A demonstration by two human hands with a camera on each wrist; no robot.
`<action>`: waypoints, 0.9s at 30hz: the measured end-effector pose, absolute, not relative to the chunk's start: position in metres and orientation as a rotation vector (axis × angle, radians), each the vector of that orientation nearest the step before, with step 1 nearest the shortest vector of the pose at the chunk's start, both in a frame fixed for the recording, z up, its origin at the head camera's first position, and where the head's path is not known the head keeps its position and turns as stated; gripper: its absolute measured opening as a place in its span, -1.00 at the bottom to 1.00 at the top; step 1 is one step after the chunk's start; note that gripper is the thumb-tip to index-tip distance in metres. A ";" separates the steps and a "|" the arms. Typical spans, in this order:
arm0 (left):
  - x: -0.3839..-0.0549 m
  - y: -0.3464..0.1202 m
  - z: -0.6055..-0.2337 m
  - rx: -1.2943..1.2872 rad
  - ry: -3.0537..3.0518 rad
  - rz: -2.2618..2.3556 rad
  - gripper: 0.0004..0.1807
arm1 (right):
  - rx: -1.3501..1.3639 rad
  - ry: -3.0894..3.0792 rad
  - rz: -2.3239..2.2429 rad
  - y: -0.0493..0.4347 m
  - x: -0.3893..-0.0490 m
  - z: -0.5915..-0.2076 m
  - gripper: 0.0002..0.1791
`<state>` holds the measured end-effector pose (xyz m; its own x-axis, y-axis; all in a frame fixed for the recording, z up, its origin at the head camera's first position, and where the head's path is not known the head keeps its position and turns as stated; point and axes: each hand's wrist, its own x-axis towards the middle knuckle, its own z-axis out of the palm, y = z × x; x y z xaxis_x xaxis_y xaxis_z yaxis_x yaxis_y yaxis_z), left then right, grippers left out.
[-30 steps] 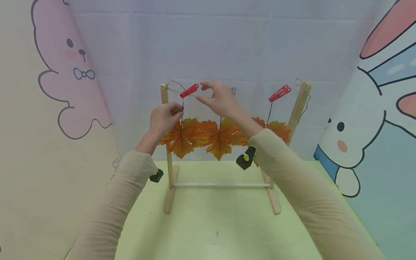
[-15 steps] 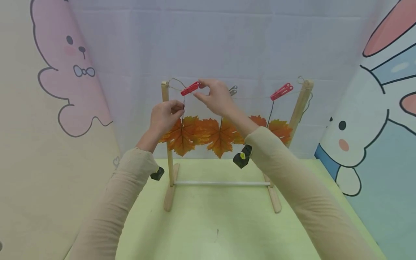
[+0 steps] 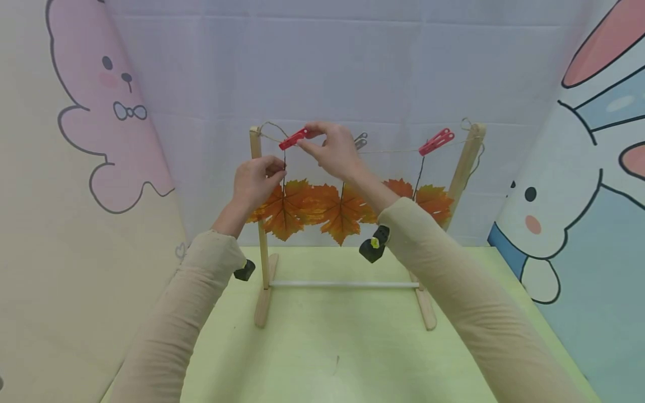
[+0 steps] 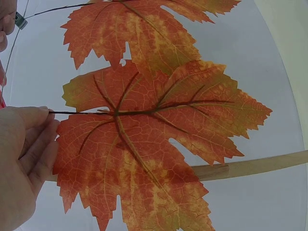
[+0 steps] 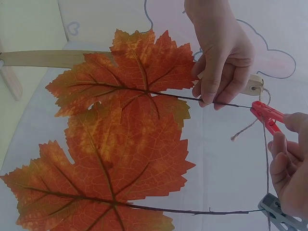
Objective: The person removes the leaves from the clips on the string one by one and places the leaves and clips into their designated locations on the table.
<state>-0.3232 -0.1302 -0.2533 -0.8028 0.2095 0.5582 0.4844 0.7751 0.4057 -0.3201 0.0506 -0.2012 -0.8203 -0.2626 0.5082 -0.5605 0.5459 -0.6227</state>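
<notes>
My left hand point(image 3: 254, 180) pinches the thin dark stem point(image 5: 180, 97) of an orange maple leaf point(image 3: 284, 211) at the left end of a strung line. With thumb and fingers, my right hand point(image 3: 336, 150) grips the handle ends of a red clothespin point(image 3: 292, 139) just above it. The clothespin's nose sits at the twine point(image 5: 267, 159) and meets the top of that stem in the right wrist view. A second leaf point(image 3: 341, 215) hangs beside the first from a grey metal clip point(image 5: 279, 211). Farther right, another red clothespin point(image 3: 436, 142) holds a third leaf point(image 3: 434, 202), partly behind my right arm.
The twine runs between two wooden posts point(image 3: 466, 159) standing on wooden feet point(image 3: 425, 309), joined low by a white rod point(image 3: 342, 285). The frame stands on a pale green tabletop point(image 3: 302, 352). Behind it hangs a white cloth point(image 3: 312, 67), with cartoon-printed panels at both sides.
My right hand has moved slightly left, from just off the red clothespin to gripping its handles. My left hand keeps its pinch on the leaf stem. The view has shifted a little.
</notes>
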 end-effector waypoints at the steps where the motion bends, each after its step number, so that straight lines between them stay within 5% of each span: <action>1: -0.323 -0.130 -0.253 -0.518 -2.474 -0.753 -0.82 | 0.671 -2.421 1.177 0.050 -0.320 -0.202 -0.58; 27: -0.321 -0.132 -0.254 -0.572 -2.414 -0.639 -0.86 | 0.667 -2.119 1.142 0.046 -0.316 -0.205 -0.78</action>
